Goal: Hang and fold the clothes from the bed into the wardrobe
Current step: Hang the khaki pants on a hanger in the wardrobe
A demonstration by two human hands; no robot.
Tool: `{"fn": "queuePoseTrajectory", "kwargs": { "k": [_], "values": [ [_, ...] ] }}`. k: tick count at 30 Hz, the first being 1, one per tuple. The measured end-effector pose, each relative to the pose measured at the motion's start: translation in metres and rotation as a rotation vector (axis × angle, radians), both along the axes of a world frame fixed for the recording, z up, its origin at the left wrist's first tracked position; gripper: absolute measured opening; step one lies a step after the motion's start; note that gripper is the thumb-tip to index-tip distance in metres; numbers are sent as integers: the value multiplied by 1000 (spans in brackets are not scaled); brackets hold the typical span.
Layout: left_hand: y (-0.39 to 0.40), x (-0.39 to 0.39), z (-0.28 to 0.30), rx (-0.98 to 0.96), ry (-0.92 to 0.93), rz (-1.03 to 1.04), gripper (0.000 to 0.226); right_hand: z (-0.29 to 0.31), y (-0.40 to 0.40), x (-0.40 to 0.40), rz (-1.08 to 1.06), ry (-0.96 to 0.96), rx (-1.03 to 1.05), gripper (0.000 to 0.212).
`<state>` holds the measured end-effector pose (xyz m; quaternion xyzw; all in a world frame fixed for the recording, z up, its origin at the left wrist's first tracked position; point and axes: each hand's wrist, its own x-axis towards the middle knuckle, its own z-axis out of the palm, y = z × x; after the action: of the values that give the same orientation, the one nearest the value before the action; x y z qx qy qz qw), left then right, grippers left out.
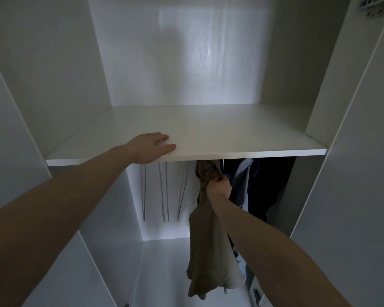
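Inside a white wardrobe [353, 151], a wide white shelf [208, 134] crosses at chest height and hides the rail below it. Under its front edge hang thin grey wire hangers [164, 191] on the left and dark clothes [266, 187] on the right. Between them hangs a tan jacket [206, 258], touching the dark clothes. The right hand [218, 188] grips the jacket near its top with curled fingers. The left hand [150, 147] lies flat, fingers straight, on the shelf's front edge. The compartment floor below the hangers shows bare white.
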<state>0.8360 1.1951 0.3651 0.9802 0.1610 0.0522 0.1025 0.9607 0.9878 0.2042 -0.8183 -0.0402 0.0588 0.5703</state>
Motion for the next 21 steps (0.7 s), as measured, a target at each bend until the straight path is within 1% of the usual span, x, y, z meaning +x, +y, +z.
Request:
{"fn": "queuePoseTrajectory", "kwargs": {
  "k": [6,9,12,16,18,21],
  "values": [
    [11,7,-7,25,-28,3,84,-2,9,29,22,-45,-111,32],
    [11,8,-8,28,-41,6,91,-6,13,41,4,-47,-126,31],
    [9,8,-7,27,-51,6,95,-13,15,49,27,-39,-191,34],
    [12,9,-8,36,-70,4,84,-26,15,55,98,-24,-336,35],
    [13,8,-9,27,-80,8,82,-35,12,53,123,5,-418,36],
    [13,8,-10,18,-91,19,82,-42,5,55,122,0,-440,29]
  ]
}}
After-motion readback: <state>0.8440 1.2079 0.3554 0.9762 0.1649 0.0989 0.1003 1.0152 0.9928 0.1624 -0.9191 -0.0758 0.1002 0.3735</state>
